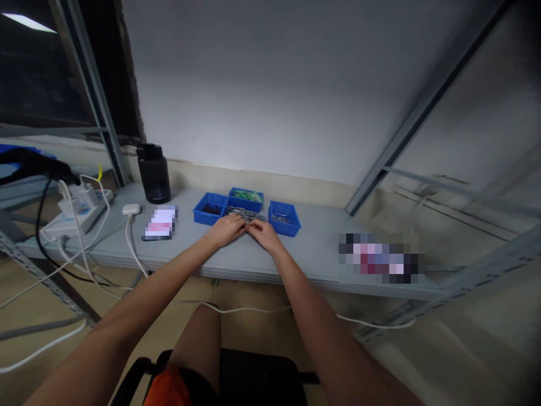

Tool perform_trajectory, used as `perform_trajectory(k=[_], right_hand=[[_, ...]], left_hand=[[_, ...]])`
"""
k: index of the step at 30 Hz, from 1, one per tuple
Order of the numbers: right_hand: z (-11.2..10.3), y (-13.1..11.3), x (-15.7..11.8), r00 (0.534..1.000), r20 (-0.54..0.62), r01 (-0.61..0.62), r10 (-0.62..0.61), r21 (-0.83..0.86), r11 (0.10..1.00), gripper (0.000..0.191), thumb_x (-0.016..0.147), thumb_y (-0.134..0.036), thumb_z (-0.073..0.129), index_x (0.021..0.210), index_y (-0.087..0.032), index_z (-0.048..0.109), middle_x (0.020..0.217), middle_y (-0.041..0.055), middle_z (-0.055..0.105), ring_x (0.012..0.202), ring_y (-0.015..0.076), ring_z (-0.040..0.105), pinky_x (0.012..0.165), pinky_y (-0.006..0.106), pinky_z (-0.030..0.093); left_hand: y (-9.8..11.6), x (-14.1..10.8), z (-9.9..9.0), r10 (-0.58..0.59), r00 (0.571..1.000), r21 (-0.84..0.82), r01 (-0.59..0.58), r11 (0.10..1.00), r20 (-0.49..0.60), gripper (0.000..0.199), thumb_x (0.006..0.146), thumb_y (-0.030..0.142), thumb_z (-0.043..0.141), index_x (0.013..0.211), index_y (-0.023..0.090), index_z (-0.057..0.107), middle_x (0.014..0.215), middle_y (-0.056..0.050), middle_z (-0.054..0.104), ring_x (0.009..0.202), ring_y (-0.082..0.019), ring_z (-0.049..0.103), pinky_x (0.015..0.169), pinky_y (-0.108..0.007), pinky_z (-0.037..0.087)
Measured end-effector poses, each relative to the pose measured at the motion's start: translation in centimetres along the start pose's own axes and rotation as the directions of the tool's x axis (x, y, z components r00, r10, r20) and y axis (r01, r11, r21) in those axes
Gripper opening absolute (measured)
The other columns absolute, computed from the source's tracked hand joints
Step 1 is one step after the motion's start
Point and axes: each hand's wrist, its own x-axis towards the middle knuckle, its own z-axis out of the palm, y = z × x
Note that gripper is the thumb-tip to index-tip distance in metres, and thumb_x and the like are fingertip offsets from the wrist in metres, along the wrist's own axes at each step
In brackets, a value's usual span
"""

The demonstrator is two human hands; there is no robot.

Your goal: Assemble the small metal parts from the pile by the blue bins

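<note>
My left hand (229,228) and my right hand (262,233) meet at the near edge of a heap of thin silvery metal pieces (247,212). Fingers on both hands are curled and drawn together, their tips almost touching. Whatever lies between them is too small to make out. Left of the heap is a blue bin (203,217) with small dark parts (211,209). Behind it stands a blue bin (247,190) holding green, plastic-looking packets (249,195). To the right, another blue bin (289,225) contains a few slim metal pieces (279,218).
A dark bottle (154,175) and a lit phone (160,222) occupy the left of the grey shelf (321,248). Further left are a power strip (76,220) and a white charger (131,210) with trailing cables. A blurred-out object (379,258) lies at right, near metal uprights.
</note>
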Motion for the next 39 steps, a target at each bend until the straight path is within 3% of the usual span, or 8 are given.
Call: perform_trajectory(k=[7, 13, 26, 33, 39], right_hand=[[-0.1, 0.4, 0.1, 1.0, 0.024, 0.012, -0.011, -0.035, 0.999, 0.025, 0.081, -0.04, 0.06, 0.079, -0.018, 0.069, 0.072, 0.0019, 0.066, 0.069, 0.016, 0.056, 0.068, 0.028, 0.044], [-0.1, 0.6, 0.4, 0.999, 0.037, 0.019, -0.018, -0.035, 0.999, 0.024, 0.081, -0.039, 0.061, 0.08, -0.017, 0.071, 0.07, 0.0017, 0.066, 0.067, 0.0163, 0.057, 0.067, 0.028, 0.044], [0.0, 0.8, 0.7, 0.998, 0.047, 0.027, -0.028, 0.031, 0.999, 0.022, 0.082, -0.037, 0.06, 0.081, -0.017, 0.07, 0.08, 0.0035, 0.071, 0.074, 0.0163, 0.062, 0.072, 0.028, 0.047], [0.3, 0.4, 0.5, 0.998, 0.041, -0.047, 0.045, 0.055, 0.997, 0.022, 0.081, -0.039, 0.06, 0.079, -0.019, 0.069, 0.071, 0.0016, 0.068, 0.066, 0.0157, 0.059, 0.064, 0.027, 0.047], [0.7, -0.4, 0.0, 0.994, 0.105, -0.009, 0.009, -0.002, 1.0, 0.014, 0.079, -0.033, 0.064, 0.082, -0.019, 0.068, 0.072, 0.0014, 0.066, 0.062, 0.014, 0.056, 0.061, 0.027, 0.047]], left_hand=[[-0.2, 0.3, 0.6, 0.023, 0.999, -0.019, -0.024, 1.0, -0.038, 0.015, 0.094, 0.024, 0.054, 0.091, 0.015, 0.065, 0.087, -0.007, 0.065, 0.093, -0.02, 0.061, 0.084, -0.03, 0.049], [-0.4, -0.1, 0.5, -0.002, 1.0, -0.057, 0.001, 0.998, -0.006, 0.018, 0.096, 0.028, 0.052, 0.095, 0.015, 0.065, 0.092, -0.008, 0.065, 0.094, -0.02, 0.061, 0.086, -0.031, 0.05], [-1.0, -0.2, 1.3, -0.085, 0.996, -0.28, 0.086, 0.956, 0.019, 0.015, 0.095, 0.026, 0.051, 0.098, 0.018, 0.064, 0.095, -0.006, 0.066, 0.092, -0.019, 0.063, 0.082, -0.03, 0.051], [-0.5, -0.5, 0.5, -0.15, 0.984, -0.438, 0.179, 0.881, 0.099, 0.012, 0.093, 0.024, 0.052, 0.102, 0.019, 0.058, 0.093, -0.005, 0.067, 0.09, -0.019, 0.065, 0.083, -0.029, 0.05], [-0.2, -0.6, 0.0, -0.219, 0.952, -0.437, 0.293, 0.85, 0.213, 0.033, 0.086, 0.018, 0.055, 0.119, 0.02, 0.05, 0.101, -0.007, 0.067, 0.096, -0.022, 0.066, 0.082, -0.03, 0.051]])
